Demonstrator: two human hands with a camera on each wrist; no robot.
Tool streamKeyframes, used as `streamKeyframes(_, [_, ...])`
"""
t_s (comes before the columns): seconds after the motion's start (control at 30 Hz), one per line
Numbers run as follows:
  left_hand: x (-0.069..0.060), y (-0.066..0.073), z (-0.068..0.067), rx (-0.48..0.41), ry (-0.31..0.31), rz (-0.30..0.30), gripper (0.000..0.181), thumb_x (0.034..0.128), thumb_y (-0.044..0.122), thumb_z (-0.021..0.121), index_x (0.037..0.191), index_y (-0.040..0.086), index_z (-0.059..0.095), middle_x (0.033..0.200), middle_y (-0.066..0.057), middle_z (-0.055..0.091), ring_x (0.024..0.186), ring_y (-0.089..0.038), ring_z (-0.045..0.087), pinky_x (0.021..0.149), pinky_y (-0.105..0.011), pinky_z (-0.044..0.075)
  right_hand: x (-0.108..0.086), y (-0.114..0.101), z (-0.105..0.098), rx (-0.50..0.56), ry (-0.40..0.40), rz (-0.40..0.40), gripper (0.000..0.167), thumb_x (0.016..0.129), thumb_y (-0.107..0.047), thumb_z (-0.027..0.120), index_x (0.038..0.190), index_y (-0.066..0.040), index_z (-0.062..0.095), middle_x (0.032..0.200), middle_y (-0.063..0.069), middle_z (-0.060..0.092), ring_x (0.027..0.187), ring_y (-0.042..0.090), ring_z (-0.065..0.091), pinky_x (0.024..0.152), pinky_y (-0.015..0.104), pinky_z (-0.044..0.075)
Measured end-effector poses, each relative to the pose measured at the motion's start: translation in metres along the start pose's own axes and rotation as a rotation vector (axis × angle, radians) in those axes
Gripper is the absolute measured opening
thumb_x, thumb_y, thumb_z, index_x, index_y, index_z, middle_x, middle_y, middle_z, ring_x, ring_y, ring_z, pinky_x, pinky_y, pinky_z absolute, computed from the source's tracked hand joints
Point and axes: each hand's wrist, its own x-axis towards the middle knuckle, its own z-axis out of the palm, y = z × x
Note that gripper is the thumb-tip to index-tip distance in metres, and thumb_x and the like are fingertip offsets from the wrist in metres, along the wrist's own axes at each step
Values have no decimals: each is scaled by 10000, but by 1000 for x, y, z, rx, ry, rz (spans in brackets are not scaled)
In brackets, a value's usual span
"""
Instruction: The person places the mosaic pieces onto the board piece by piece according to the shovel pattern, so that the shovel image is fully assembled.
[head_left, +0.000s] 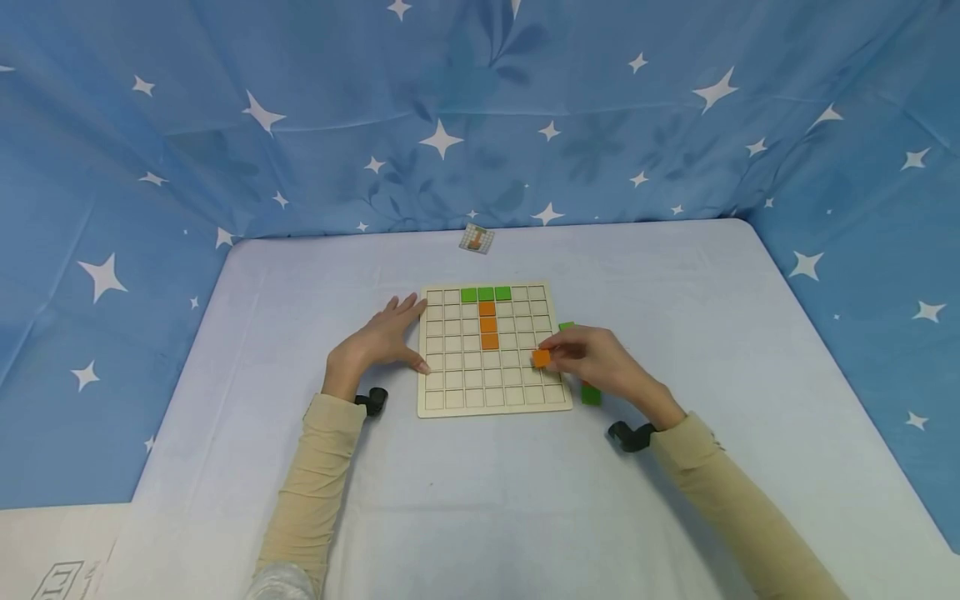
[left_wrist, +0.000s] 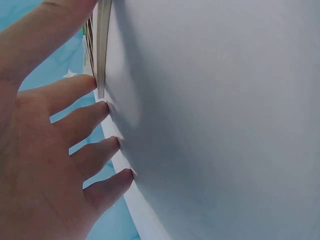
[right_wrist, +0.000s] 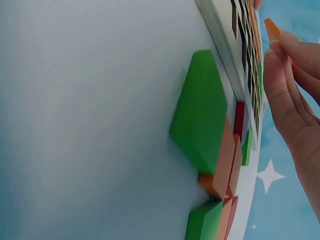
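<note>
A pale wooden grid board (head_left: 453,400) lies on the white table. Three green tiles (head_left: 486,294) sit side by side in its far row, with three orange tiles (head_left: 488,325) in a column running toward me from the middle one. My right hand (head_left: 596,358) pinches an orange tile (head_left: 541,358) above the board's right part; the right wrist view shows that tile (right_wrist: 272,30) between thumb and fingertips. At the left edge, my left hand (head_left: 381,337) spreads its fingers and touches the board with the thumb. In the left wrist view its fingers (left_wrist: 80,120) are fairly straight.
Loose green, orange and red blocks (right_wrist: 202,115) lie beside the board's right edge, partly hidden under my right hand in the head view. A small pattern card (head_left: 477,238) lies beyond the board. A blue star-printed curtain (head_left: 480,117) encloses the table's back and sides.
</note>
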Motion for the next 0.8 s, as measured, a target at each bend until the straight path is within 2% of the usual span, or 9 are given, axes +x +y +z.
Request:
streamKeyframes(0.3, [-2, 4, -1, -19, -21, -12, 1181, 787, 279, 909, 1665, 100, 139, 1743, -116, -14, 1602, -355, -83, 1279, -604, 67, 12, -8, 10, -39, 10, -15, 302, 872, -58, 813, 1170, -62, 767, 1056, 49, 735, 893, 162, 664, 865, 327, 599])
streamKeyframes(0.8, [1, 2, 0, -19, -25, -10, 1218, 762, 292, 929, 1665, 100, 134, 1745, -109, -13, 1603, -345, -88, 1284, -592, 63, 24, -17, 19, 10, -30, -39, 275, 889, -32, 787, 1163, -44, 764, 1067, 64, 741, 892, 160, 676, 872, 312, 591])
